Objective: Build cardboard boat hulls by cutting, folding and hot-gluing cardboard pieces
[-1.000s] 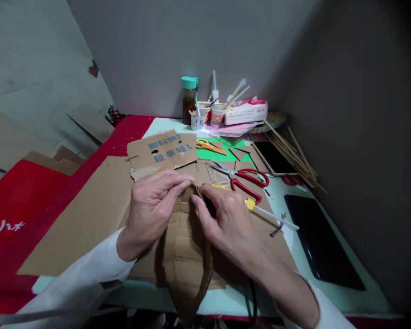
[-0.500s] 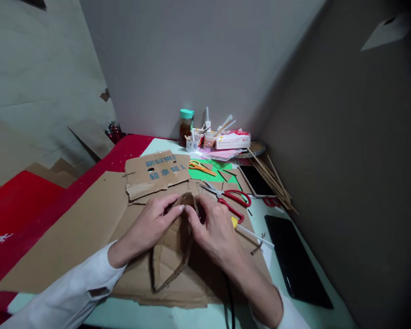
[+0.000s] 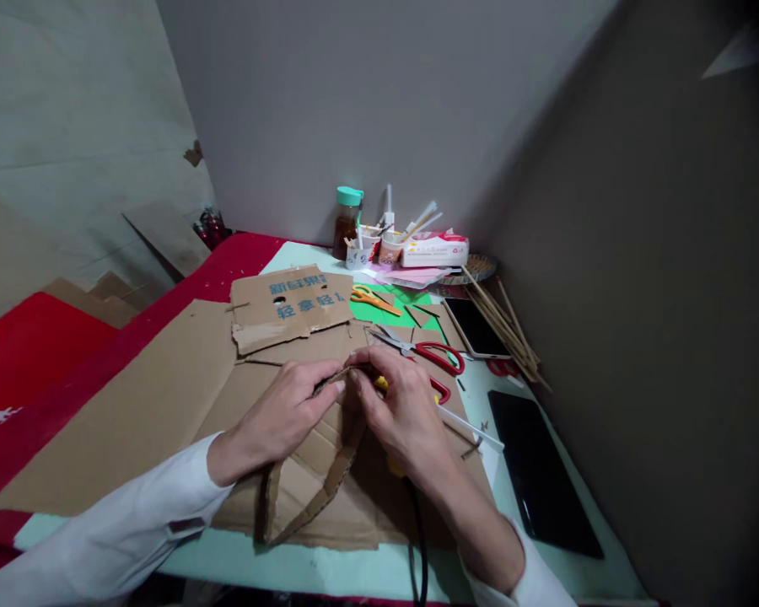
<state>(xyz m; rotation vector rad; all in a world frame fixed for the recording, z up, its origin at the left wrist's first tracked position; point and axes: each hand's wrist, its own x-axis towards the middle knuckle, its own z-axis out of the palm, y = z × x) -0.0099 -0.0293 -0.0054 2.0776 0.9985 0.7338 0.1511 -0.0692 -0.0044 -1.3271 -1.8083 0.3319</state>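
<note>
Both hands pinch the far tip of the bent cardboard strip (image 3: 329,472): left hand (image 3: 284,415) and right hand (image 3: 400,413) meet fingertip to fingertip there, closed on it. Strip's legs run back toward the body, over the flat cardboard sheet (image 3: 132,413).

Head-worn camera looks forward and down, close over the table (image 3: 329,566).

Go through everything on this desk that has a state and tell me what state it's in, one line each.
left hand: pinching the cardboard strip
right hand: pinching the strip's top
cardboard strip: bent into a loop, standing on edge
red scissors: blades open
orange scissors: closed, lying flat
bottle: capped, upright
phone: screen dark
</note>
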